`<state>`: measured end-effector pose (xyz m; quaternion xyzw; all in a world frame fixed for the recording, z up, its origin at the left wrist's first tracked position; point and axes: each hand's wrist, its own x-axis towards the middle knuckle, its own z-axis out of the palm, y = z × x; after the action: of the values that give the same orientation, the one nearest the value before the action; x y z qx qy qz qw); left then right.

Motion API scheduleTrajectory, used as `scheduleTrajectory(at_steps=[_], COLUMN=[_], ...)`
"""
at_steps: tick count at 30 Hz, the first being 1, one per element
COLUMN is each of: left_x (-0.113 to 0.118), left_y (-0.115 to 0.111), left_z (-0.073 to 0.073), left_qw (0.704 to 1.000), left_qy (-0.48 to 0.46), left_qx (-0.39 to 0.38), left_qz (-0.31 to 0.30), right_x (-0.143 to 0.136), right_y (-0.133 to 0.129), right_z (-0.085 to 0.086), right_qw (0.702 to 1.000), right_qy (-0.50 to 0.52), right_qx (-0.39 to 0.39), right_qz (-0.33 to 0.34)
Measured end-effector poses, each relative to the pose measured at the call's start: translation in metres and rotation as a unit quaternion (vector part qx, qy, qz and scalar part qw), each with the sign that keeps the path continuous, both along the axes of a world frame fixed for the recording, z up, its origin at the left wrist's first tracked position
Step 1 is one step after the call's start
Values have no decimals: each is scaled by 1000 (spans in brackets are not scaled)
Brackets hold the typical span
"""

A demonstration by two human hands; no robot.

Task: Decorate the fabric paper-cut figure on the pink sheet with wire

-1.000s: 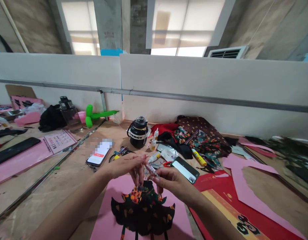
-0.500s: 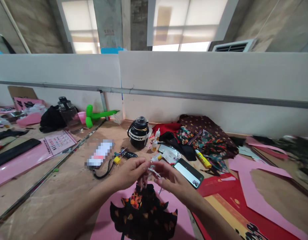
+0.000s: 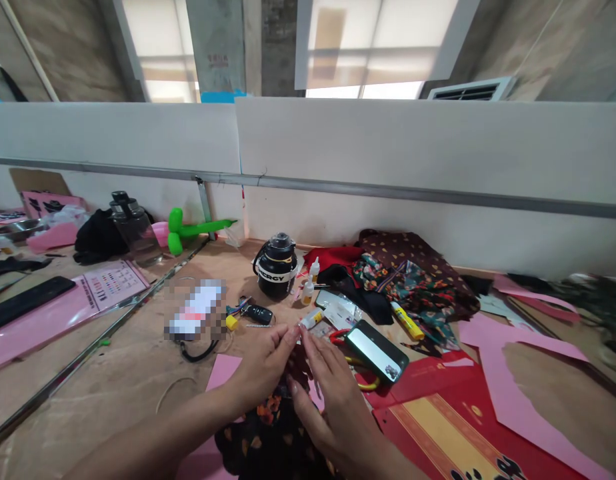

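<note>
My left hand (image 3: 269, 363) is closed, thumb and fingers pinched together at the middle of the table. My right hand (image 3: 333, 387) meets it there, its long fingers pressed together and their tips touching the left fingertips. A small clear or whitish bit (image 3: 299, 333) shows at the meeting fingertips; its kind is too small to tell. Beside the right thumb, a slim silvery piece (image 3: 318, 389) is partly hidden. Below both hands lies dark patterned cloth (image 3: 261, 443) cut in a scalloped shape, on a pink sheet (image 3: 201, 460). The right hand covers part of the cloth.
Beyond my hands are a black jug (image 3: 277, 270), small glue bottles (image 3: 308, 291), a key fob (image 3: 258, 313) and a blurred-out phone (image 3: 198, 310). To the right lie another phone (image 3: 377, 352), a yellow glue stick (image 3: 407, 321), patterned fabrics (image 3: 408, 280) and red paper (image 3: 438, 383).
My right hand has swung left and down over the cloth, its fingers straightening. The whitish strand between my hands is now mostly hidden. Yellow and red handles beside the right phone have come into view.
</note>
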<state>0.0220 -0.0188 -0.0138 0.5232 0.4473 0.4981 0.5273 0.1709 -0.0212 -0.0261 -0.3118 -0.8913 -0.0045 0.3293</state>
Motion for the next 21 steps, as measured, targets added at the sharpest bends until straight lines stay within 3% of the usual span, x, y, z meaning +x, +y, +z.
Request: scheduleTrajectory(at_steps=[4,8,11,15,18,21], left_x=[2,-1,-7,-10,-7,-10], left_y=[-2,-6,-9,-15,-17,-15], left_z=[1,11,26,36,33,31], left_qw=[999,990,965,930,935,947], left_qy=[-33,-90,-164,-237,-218,-183], left_qx=[-24,-107,-177,-199,-194,-181], left_qz=[1,-24,-105,-197,-203,-191], right_x=[2,3,2,-2,-3,2], right_y=[3,6,9,11,11,11], right_z=[4,10,10,-1,-6,1], right_qw=[999,989,981,974,976,993], right_qy=[-24,-48,-62,-87,-74,-25], right_qx=[45,130,165,188,192,116], right_qz=[-8,-48,-78,-88,-64,-12])
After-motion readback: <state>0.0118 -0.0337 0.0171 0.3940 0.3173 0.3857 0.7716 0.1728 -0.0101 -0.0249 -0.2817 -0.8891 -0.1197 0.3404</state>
